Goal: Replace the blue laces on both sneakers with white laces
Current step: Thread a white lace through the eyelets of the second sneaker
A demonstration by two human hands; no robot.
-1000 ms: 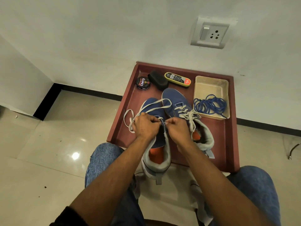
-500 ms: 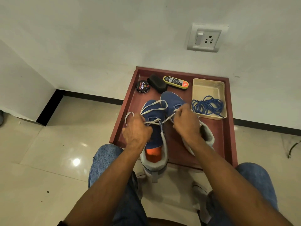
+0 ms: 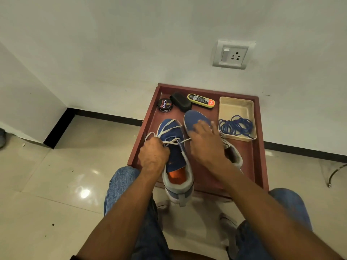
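Left hand (image 3: 154, 156) grip clenched on white lace (image 3: 170, 129) | right hand (image 3: 205, 143) pinching lace end, fingers splayed

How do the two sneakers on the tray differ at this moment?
The left sneaker has loose white lace ends pulled by both hands; the right sneaker is mostly hidden under the right hand. The left sneaker's heel overhangs the tray; the right sneaker lies farther in. Both are blue.
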